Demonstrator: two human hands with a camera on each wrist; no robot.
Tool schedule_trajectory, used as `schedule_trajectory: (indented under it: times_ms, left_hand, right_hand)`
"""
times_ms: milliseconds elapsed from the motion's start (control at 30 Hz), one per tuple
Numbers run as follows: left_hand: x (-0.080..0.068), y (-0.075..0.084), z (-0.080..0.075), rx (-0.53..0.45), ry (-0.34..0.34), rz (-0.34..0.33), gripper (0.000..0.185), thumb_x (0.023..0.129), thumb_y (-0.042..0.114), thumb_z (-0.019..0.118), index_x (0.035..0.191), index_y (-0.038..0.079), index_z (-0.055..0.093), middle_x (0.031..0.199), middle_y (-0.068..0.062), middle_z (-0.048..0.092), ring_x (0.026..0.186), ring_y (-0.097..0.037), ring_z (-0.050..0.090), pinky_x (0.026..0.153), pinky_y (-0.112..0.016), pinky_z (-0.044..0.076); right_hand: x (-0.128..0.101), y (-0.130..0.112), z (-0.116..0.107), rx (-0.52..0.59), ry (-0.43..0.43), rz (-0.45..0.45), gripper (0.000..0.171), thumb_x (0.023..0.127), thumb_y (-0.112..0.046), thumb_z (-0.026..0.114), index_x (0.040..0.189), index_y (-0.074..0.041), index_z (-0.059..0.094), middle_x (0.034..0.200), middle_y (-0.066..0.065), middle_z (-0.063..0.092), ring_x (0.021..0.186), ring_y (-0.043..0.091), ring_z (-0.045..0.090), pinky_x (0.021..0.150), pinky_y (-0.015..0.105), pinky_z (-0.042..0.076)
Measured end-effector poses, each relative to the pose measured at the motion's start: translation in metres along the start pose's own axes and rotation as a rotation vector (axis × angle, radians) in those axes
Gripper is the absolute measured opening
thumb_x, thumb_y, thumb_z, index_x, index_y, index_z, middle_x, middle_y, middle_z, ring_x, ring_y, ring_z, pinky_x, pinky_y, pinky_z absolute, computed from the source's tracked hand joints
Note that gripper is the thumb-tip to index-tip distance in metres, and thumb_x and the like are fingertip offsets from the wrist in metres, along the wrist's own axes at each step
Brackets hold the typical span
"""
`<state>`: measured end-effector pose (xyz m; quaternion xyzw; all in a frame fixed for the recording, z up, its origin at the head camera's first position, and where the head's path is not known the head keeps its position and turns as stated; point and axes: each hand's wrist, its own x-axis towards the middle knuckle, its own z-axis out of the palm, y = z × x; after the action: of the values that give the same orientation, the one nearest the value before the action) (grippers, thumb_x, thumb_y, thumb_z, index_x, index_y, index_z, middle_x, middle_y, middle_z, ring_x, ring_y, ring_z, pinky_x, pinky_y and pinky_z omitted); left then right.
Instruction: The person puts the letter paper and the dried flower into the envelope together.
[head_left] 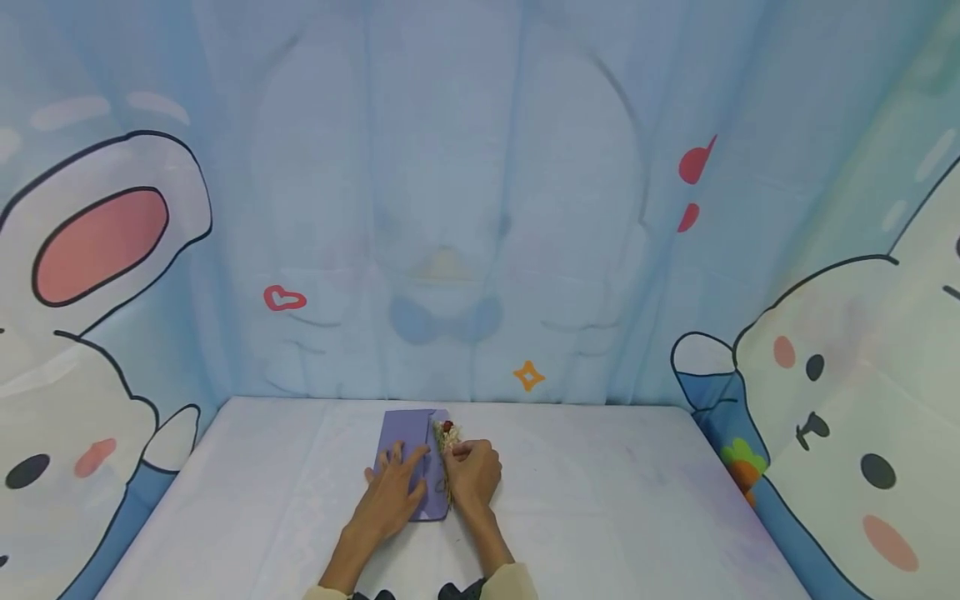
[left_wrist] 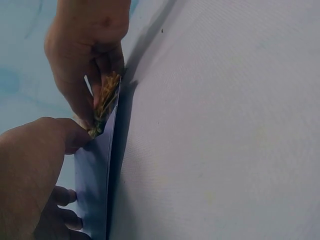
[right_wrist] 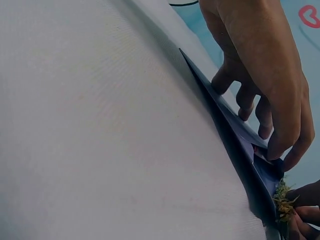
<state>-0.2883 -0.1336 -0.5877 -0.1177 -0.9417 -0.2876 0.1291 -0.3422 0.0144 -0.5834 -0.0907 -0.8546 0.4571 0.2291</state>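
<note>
Head view: purple envelope point(head_left: 411, 467) lies flat on the white table point(head_left: 600, 500), near its far edge, in front of the cartoon backdrop point(head_left: 480, 208); left hand point(head_left: 393, 492) rests on the envelope with fingers spread and straight, pinning it down; right hand point(head_left: 474, 473) sits just beside at the envelope's right edge, fingers curled round a small dried flower sprig point(head_left: 447, 437) with a red bud at its top; hands close together, nearly touching; step in hand looks like placing the sprig along or into the envelope's edge. Left wrist view: envelope point(left_wrist: 95, 185) seen edge-on, one layer lifted slightly off the table point(left_wrist: 225, 125); right hand point(left_wrist: 87, 55) pinches the sprig point(left_wrist: 106, 100) right at that edge; left hand point(left_wrist: 30, 175) thumb touches the sprig's lower end; whether the sprig is already inside the fold, cannot tell. Right wrist view: left hand point(right_wrist: 265, 90) fingertips press on the envelope point(right_wrist: 240, 150); sprig point(right_wrist: 284, 202) at the bottom corner, pinched by right fingers point(right_wrist: 305, 215). Next move, by my judgement, calls for keeping the paper pinned while sliding the brittle sprig gently so nothing crumbles.
</note>
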Motion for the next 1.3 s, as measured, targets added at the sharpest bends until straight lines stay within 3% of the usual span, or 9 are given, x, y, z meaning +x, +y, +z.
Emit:
schedule_trajectory:
  times_ms: [67,300,600,800,867,1000,1133,1300]
  left_hand:
    - [0.001,-0.005,0.006,0.006,0.020,0.018,0.053,0.105,0.026,0.061,0.157,0.019,0.056,0.155,-0.039,0.048,0.142,-0.066,0.043,0.096,-0.093,0.036]
    - [0.000,0.009,-0.005,-0.029,-0.015,-0.001,0.054,0.101,0.020,0.065,0.155,0.014,0.057,0.156,-0.041,0.046,0.145,-0.067,0.043,0.101,-0.095,0.032]
    - [0.003,0.006,-0.001,0.044,-0.052,-0.025,0.052,0.105,0.023,0.064,0.156,0.015,0.056,0.159,-0.035,0.048,0.147,-0.061,0.045,0.103,-0.089,0.039]
    - [0.000,-0.003,0.001,0.032,0.011,0.012,0.054,0.104,0.025,0.064,0.156,0.015,0.057,0.155,-0.036,0.049,0.142,-0.063,0.048,0.097,-0.089,0.040]
    - [-0.002,0.005,-0.010,0.023,-0.017,-0.003,0.055,0.104,0.022,0.064,0.158,0.012,0.055,0.157,-0.038,0.047,0.144,-0.064,0.045,0.101,-0.091,0.037]
    - [-0.001,0.006,-0.014,0.024,-0.044,-0.043,0.056,0.105,0.023,0.063,0.159,0.013,0.055,0.162,-0.038,0.044,0.150,-0.064,0.041,0.106,-0.092,0.034]
    - [0.001,0.004,-0.012,0.017,-0.079,-0.070,0.056,0.106,0.024,0.062,0.161,0.015,0.053,0.166,-0.038,0.040,0.154,-0.062,0.038,0.110,-0.091,0.032]
    - [0.002,0.004,-0.010,0.023,-0.085,-0.064,0.057,0.106,0.027,0.061,0.162,0.016,0.053,0.165,-0.037,0.041,0.153,-0.059,0.040,0.110,-0.088,0.035]
  right_hand:
    - [0.001,0.000,0.001,-0.009,0.005,-0.022,0.016,0.077,-0.007,0.094,0.069,-0.009,0.081,0.061,0.004,0.075,0.052,0.014,0.065,0.058,0.040,0.057]
    - [-0.001,-0.004,0.004,0.010,-0.013,-0.104,0.017,0.077,-0.004,0.094,0.067,-0.007,0.080,0.061,0.006,0.075,0.051,0.017,0.066,0.055,0.039,0.057]
    - [-0.004,-0.005,0.006,0.019,-0.077,-0.126,0.012,0.078,-0.007,0.095,0.075,-0.006,0.084,0.064,0.005,0.077,0.054,0.015,0.070,0.056,0.037,0.057]
    - [0.001,-0.004,0.001,0.094,-0.163,-0.162,0.008,0.085,-0.005,0.091,0.087,0.001,0.085,0.072,0.011,0.080,0.054,0.011,0.069,0.052,0.027,0.056]
    - [0.004,-0.003,-0.002,0.157,-0.215,-0.168,0.010,0.088,0.000,0.087,0.096,0.006,0.084,0.075,0.014,0.080,0.051,0.009,0.066,0.047,0.023,0.054]
    - [0.010,-0.001,-0.004,0.232,-0.316,-0.197,0.023,0.090,0.007,0.081,0.112,0.012,0.079,0.078,0.017,0.078,0.046,0.007,0.063,0.043,0.023,0.054]
    - [0.012,0.001,-0.003,0.137,-0.330,-0.252,0.029,0.086,0.003,0.086,0.113,0.011,0.080,0.075,0.012,0.078,0.054,0.004,0.064,0.051,0.026,0.056]
    - [0.012,0.001,-0.001,0.028,-0.342,-0.250,0.032,0.083,-0.002,0.090,0.114,0.003,0.083,0.073,0.007,0.079,0.058,0.008,0.064,0.056,0.026,0.052]
